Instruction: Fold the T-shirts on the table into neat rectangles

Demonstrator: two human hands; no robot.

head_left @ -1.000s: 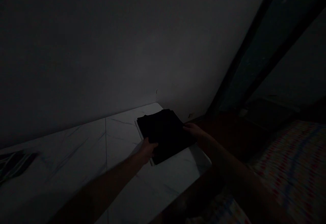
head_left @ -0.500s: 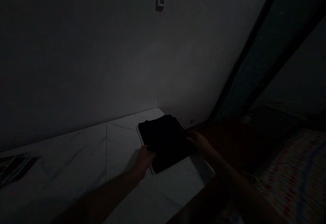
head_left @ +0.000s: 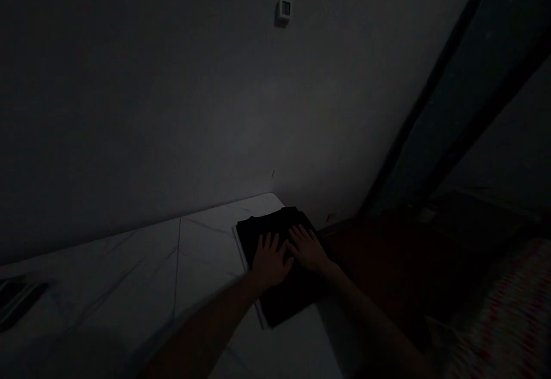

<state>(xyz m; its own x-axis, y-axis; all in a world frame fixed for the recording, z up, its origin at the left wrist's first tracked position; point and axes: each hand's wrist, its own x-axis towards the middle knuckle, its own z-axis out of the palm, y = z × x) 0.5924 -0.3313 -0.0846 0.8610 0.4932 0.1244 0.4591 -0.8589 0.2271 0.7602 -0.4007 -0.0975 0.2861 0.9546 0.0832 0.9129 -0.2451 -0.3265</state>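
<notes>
A black, flat, roughly rectangular thing, which looks like a folded garment, lies near the right end of the white marbled table. A thin pale edge shows under its left side; what that layer is I cannot make out. My left hand rests flat on the black fabric, left of its middle, fingers spread. Close by on the right, my right hand also lies palm down on it with fingers extended. The two hands are nearly touching at the thumbs. Darkness hides the fabric's folds.
A small white device with a display is fixed to the wall behind the table. Something dark with pale stripes lies at the table's far left. A patterned cloth is at the lower right, beside a dark reddish floor.
Both hands have moved from the left and right edges of the black garment inward onto its top, fingers now spread flat. The view has shifted slightly.
</notes>
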